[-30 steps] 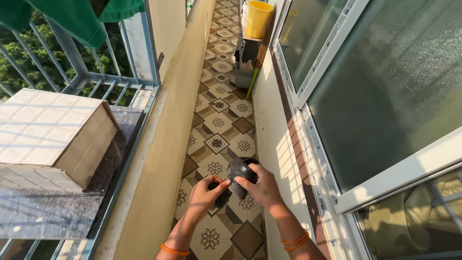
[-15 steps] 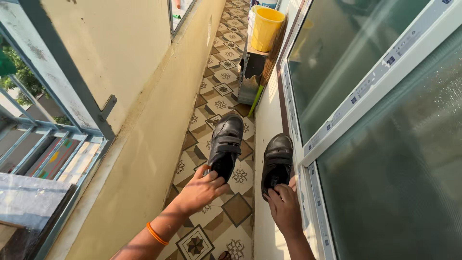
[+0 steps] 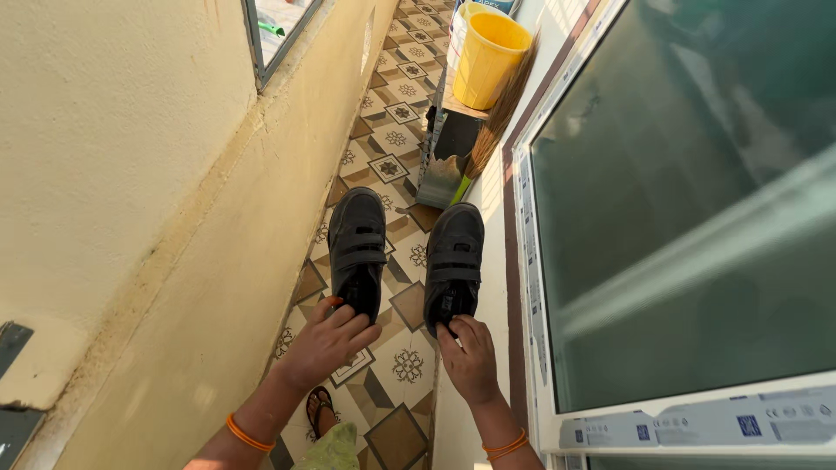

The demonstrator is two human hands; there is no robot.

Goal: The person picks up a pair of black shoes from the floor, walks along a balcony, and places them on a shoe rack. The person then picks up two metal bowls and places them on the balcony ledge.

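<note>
Two black strap shoes hang side by side over the patterned floor tiles, toes pointing away from me. My left hand grips the heel of the left black shoe. My right hand grips the heel of the right black shoe. Orange bands circle both wrists. Below my arms, my foot in a sandal shows on the floor.
A cream wall runs along the left, and a white-framed glass window along the right. Ahead, a yellow bucket stands on a small dark stand, with a broom leaning beside it. The tiled corridor is narrow.
A second ago both hands held the shoes bunched together near my body. Now the shoes are apart, one per hand, held level side by side, and my view has moved forward along the corridor.
</note>
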